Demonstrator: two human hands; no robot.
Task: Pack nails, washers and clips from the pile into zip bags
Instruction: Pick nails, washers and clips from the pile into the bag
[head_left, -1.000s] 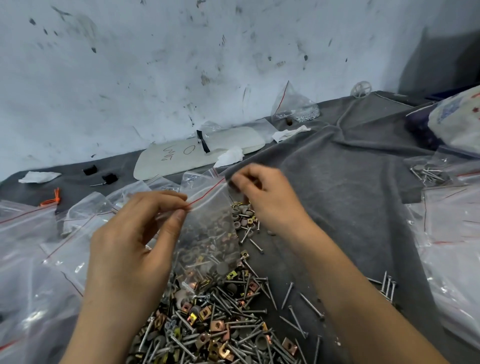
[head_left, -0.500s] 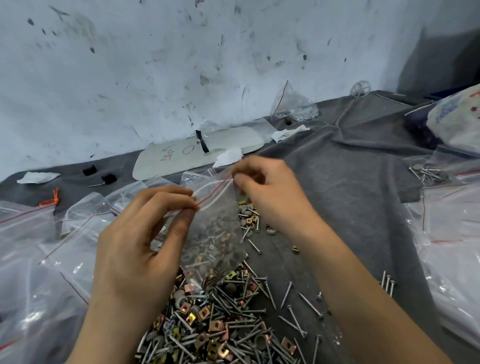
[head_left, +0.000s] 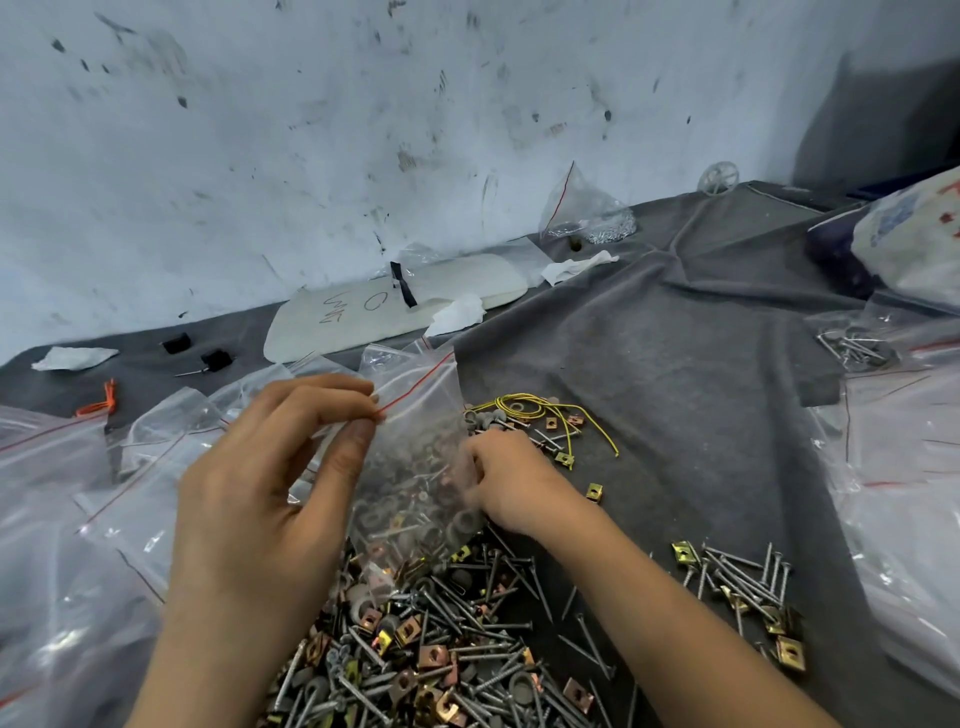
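Hands both low over the pile (head_left: 441, 649) of nails, washers and clips on the bench (head_left: 140, 366). With the left hand (head_left: 260, 499), up over the pile's far left edge, pinching the red-lined mouth of a clear zip bag (head_left: 415, 467) between thumb and forefinger, other fingers loosely bent. Held upright from that pinch, lower end down on the pile's far part, with washers, nails and clips visible through the plastic. With the right hand (head_left: 511, 483), down at the pile's far edge, just beside the bag's right side, fingers curled under and blurred; cannot tell whether grasping a piece, the bag, or nothing.

Beyond the pile, near its far edge, a loose coil of yellow wire (head_left: 545, 410) among a few more washers and clips. Right of the pile, apart from it, a smaller heap (head_left: 743, 582) of nails and clips. Under and beyond the pile, a rumpled grey cloth (head_left: 675, 338). Left of the pile, empty clear bags (head_left: 78, 493); right of it, well apart, more such bags. Far beyond the pile, along the scuffed wall (head_left: 311, 130), a white board (head_left: 363, 312) with pen marks, crumpled tissue (head_left: 457, 314), an orange tie (head_left: 101, 400) and a bag of small screws (head_left: 597, 228)
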